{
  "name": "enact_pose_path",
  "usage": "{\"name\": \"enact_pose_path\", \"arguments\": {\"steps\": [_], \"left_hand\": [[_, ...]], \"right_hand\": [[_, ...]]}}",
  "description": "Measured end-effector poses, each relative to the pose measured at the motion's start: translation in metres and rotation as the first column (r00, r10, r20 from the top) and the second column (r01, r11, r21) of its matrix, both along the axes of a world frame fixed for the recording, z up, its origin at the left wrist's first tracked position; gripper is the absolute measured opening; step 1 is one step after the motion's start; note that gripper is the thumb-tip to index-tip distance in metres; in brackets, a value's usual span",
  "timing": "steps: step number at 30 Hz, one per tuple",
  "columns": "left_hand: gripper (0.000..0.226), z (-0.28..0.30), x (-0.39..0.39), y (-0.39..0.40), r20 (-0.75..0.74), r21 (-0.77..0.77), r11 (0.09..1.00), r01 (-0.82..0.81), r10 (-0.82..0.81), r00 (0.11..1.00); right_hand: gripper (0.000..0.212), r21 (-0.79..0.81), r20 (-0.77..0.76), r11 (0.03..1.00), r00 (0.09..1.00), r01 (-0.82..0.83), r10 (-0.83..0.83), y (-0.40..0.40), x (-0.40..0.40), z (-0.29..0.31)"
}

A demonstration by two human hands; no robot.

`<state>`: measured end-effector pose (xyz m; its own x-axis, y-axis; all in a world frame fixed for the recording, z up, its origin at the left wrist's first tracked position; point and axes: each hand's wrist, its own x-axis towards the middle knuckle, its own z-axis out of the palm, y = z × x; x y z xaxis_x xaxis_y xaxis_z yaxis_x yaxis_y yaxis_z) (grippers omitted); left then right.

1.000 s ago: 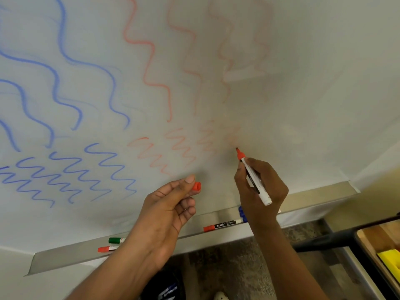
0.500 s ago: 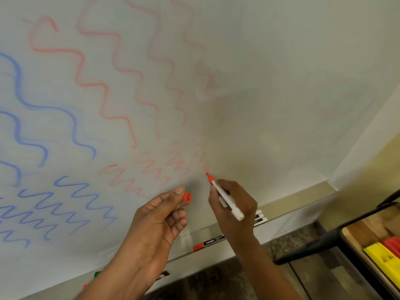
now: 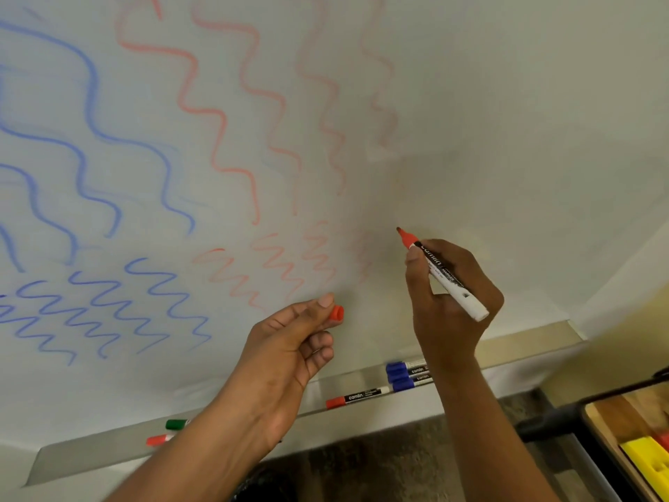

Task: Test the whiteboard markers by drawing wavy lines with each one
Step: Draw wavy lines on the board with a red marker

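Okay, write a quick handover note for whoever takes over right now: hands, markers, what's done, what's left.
Right hand: holds uncapped red marker, tip at the board.
Left hand: holds its red cap.
Tray: three blue markers, a capped red one, plus green and another red far left.
Done: blue and red waves drawn; the rightmost red waves are faint.
Left: no green lines yet; cap this marker.

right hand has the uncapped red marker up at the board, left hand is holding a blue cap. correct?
Not quite: the cap in the left hand is red, as the head view shows. The right hand does hold the uncapped red marker at the whiteboard.
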<state>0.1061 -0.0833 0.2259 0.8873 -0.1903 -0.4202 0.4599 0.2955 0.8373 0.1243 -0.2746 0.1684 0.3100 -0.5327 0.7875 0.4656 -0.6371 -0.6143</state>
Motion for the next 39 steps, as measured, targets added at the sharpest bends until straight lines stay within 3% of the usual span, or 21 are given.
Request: {"name": "enact_pose_path", "arguments": {"steps": [8,13,18,24,30,35,39], "left_hand": [[0.020,-0.002,0.004,-0.002,-0.007,0.003,1.000,-0.015,0.015,1.000],[0.019,-0.005,0.008,-0.004,-0.016,0.007,1.000,-0.013,0.013,1.000],[0.018,-0.006,0.011,-0.005,-0.025,0.010,1.000,-0.020,0.021,0.999],[0.020,-0.007,0.013,-0.007,-0.027,0.017,1.000,-0.021,0.021,0.999],[0.024,-0.009,0.015,-0.008,-0.029,0.027,0.999,-0.017,0.018,0.999],[0.025,-0.010,0.016,-0.009,-0.033,0.026,1.000,-0.008,0.009,0.999],[0.026,-0.011,0.015,-0.009,-0.038,0.020,1.000,-0.006,0.007,0.999]], "right_hand": [[0.014,-0.023,0.013,0.999,0.999,0.029,-0.029,0.001,0.011,-0.003],[0.013,-0.153,0.001,0.988,1.000,-0.014,0.014,0.003,0.011,-0.008],[0.013,-0.106,-0.013,0.991,0.997,0.080,-0.082,-0.003,0.012,-0.019],[0.012,-0.182,-0.048,0.983,0.998,0.032,-0.042,-0.002,0.010,-0.027],[0.016,-0.069,-0.048,0.996,0.997,0.051,-0.055,-0.010,0.007,-0.034],[0.011,-0.121,-0.098,0.993,0.995,0.006,-0.018,-0.008,0.003,-0.043],[0.012,-0.072,-0.109,0.996,0.992,0.051,-0.059,-0.015,0.000,-0.049]]}}
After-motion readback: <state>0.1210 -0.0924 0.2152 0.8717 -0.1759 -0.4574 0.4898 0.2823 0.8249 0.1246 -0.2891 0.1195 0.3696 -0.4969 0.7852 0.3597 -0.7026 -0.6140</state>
